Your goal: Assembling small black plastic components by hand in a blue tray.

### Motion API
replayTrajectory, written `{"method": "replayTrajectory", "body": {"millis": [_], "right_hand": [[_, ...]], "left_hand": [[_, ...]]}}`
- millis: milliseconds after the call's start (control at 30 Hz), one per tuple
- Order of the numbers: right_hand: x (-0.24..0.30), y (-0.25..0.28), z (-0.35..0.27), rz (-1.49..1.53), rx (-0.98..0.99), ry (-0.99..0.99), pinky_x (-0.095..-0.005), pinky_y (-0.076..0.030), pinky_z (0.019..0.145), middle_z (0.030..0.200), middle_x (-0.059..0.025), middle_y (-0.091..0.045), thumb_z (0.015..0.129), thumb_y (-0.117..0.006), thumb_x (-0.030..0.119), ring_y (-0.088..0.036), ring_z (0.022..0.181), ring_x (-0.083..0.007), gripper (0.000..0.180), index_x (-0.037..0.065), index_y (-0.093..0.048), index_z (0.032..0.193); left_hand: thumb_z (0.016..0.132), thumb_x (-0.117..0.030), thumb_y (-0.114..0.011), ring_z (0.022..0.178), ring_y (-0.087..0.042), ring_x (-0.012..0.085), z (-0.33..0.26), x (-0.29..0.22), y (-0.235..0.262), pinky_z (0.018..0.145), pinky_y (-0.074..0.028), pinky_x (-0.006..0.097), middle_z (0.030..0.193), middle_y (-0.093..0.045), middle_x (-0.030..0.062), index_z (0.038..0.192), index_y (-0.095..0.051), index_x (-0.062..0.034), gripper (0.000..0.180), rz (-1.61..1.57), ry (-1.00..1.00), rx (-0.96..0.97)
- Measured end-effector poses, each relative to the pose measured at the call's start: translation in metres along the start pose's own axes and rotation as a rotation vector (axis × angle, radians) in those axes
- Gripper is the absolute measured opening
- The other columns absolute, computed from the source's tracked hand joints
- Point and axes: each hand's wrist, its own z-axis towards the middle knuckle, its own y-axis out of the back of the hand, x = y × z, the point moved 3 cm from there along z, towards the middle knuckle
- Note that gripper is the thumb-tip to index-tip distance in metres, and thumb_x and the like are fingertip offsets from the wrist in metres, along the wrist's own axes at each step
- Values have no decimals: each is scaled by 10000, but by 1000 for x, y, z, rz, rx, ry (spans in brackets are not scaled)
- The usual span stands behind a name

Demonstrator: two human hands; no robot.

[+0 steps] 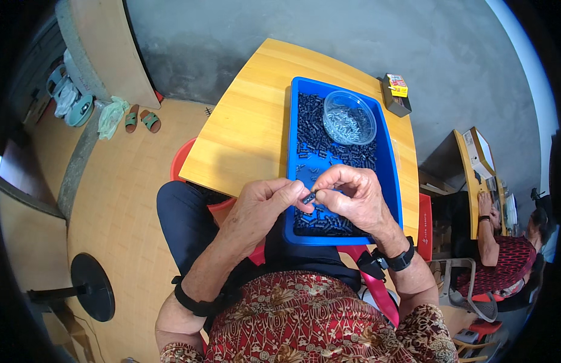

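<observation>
My left hand pinches a small black cylindrical part between thumb and fingers, over the near half of a blue tray. My right hand meets it there, with thumb and forefinger closed at the part's right end. Whether those fingertips also hold a tiny pin is hidden. Many loose black parts like it fill the far side of the tray, and more black parts lie at its near end. A clear round tub of small shiny metal pins sits in the tray's far right corner.
The tray rests on a yellow wooden table. A dark box with a yellow-and-red packet stands at the back right corner. Red stools are by the table. Another person sits at a bench on the right.
</observation>
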Motion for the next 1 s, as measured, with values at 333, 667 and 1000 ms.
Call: {"method": "replayTrajectory", "body": {"millis": [333,667,1000], "right_hand": [[0,-9,6,16,16,43,-237,-487,670,789,-2,-665,860,-668,56,-591,744,-56,57,6,-660,886],[4,-12,0,-134,-78,91,-264,-508,746,861,-50,-689,848,-658,36,-631,809,-104,113,-17,-689,943],[8,-19,-3,-292,-24,171,-276,-514,704,846,-98,-692,826,-662,19,-654,772,-146,97,-23,-689,910]], "left_hand": [[957,-215,-582,895,-633,134,-2,-6,5,851,-477,277,934,-702,91,1040,-679,25,271,40,9,7],[917,-218,-649,814,-609,68,-11,-44,102,789,-440,228,876,-706,32,986,-704,-56,184,65,-341,-649],[891,-332,-658,882,-615,83,-9,42,248,798,-424,313,936,-709,23,1076,-678,-93,303,212,42,-980]]}}
